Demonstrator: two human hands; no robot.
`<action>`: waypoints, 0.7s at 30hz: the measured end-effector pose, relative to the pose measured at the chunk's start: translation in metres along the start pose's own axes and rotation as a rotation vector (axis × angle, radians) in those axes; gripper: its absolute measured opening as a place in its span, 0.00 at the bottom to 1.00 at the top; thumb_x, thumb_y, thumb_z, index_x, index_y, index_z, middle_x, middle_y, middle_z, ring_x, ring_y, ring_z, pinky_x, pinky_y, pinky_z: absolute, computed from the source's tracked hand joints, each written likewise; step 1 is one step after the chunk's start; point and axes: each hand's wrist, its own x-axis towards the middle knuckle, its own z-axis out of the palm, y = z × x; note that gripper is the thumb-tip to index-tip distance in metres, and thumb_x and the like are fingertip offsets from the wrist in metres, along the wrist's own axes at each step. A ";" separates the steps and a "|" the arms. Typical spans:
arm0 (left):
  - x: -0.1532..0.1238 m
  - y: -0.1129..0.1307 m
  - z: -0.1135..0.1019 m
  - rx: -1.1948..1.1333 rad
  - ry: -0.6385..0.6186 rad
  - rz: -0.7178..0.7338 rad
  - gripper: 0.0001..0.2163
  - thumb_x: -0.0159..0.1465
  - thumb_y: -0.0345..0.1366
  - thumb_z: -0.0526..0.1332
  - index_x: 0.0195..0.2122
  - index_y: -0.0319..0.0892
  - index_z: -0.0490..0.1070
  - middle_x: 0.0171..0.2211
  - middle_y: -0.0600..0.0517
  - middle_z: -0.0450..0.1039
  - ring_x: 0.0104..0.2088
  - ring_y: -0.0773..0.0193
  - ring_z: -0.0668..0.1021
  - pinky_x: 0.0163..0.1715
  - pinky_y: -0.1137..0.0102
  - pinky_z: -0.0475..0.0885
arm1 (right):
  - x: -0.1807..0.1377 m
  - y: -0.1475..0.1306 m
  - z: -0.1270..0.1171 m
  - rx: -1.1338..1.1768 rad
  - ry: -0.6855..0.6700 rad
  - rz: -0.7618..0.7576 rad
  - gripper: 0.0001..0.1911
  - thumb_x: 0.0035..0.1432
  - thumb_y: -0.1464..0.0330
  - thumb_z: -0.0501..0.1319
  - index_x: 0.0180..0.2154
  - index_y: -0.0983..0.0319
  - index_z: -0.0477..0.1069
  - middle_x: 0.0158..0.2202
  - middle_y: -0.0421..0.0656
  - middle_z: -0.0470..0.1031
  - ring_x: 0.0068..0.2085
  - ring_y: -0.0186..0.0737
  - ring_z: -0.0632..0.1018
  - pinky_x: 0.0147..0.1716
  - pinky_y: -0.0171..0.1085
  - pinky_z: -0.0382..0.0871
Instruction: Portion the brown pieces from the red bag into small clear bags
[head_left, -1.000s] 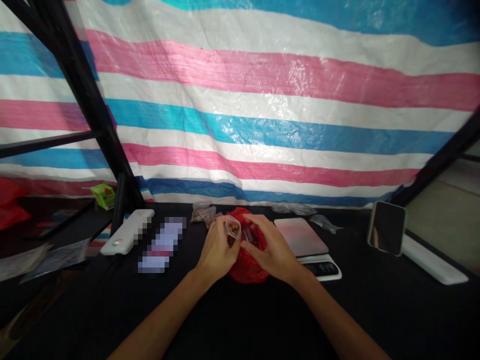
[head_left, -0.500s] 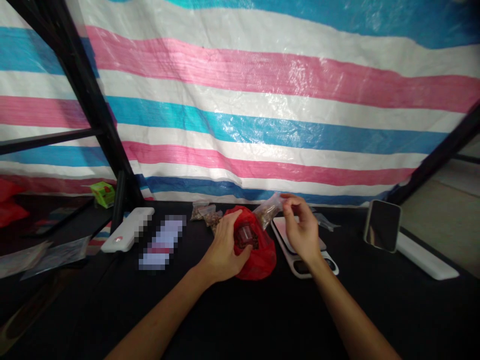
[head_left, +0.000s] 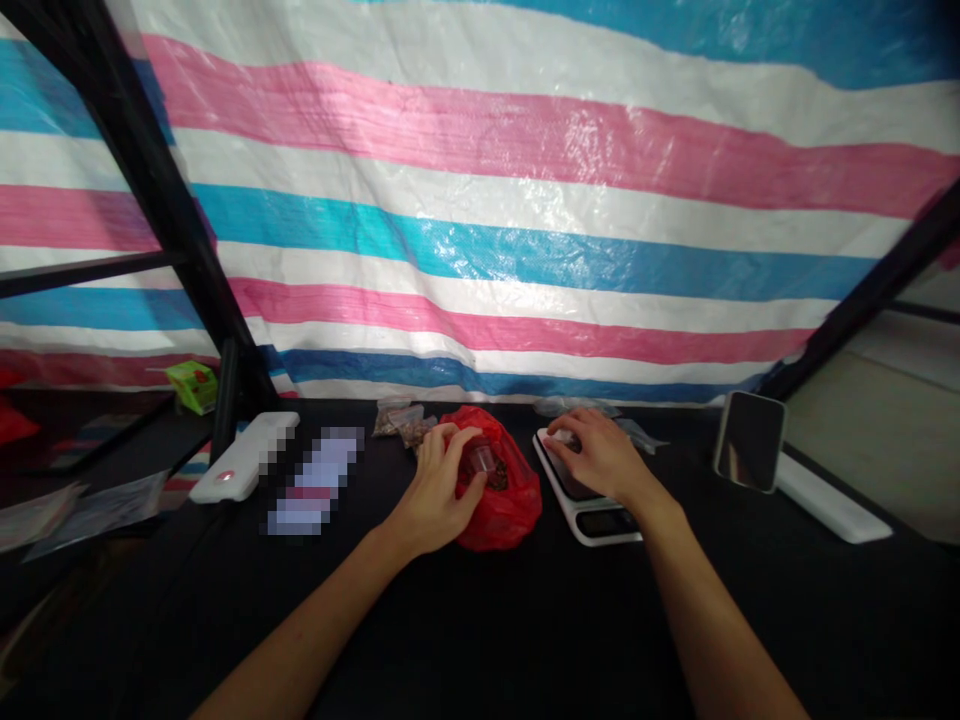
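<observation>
My left hand [head_left: 442,490] is at the left rim of a red plastic bag [head_left: 517,510], fingers and thumb curved but apart. Inside the bag lie small brown pellets [head_left: 498,476] and a clear plastic cup [head_left: 482,458], close to my fingertips. My right hand [head_left: 600,452] is low over a white kitchen scale [head_left: 574,520], covering much of its platform. Its thumb and fingers close on a small clear bag [head_left: 568,441], mostly hidden beneath the hand; whether the bag rests on the scale I cannot tell.
Small filled bags [head_left: 405,424] lie behind the red bag, and clear plastic bags [head_left: 637,434] behind the scale. At left are a white device [head_left: 244,460] and a blurred-out flat item [head_left: 315,480]. A phone [head_left: 750,440] leans at right beside a white bar [head_left: 832,497].
My right hand has brought the small filled bag from beside the red bag down and over the scale. My left fingers have drawn in slightly towards the cup. The view has shifted a little.
</observation>
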 end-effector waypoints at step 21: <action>-0.010 -0.010 0.021 -0.011 -0.110 -0.081 0.40 0.62 0.42 0.68 0.71 0.44 0.50 0.68 0.37 0.60 0.69 0.43 0.64 0.68 0.44 0.60 | 0.002 0.001 -0.022 0.116 0.593 0.073 0.16 0.72 0.62 0.53 0.49 0.57 0.78 0.45 0.48 0.75 0.50 0.51 0.75 0.53 0.50 0.67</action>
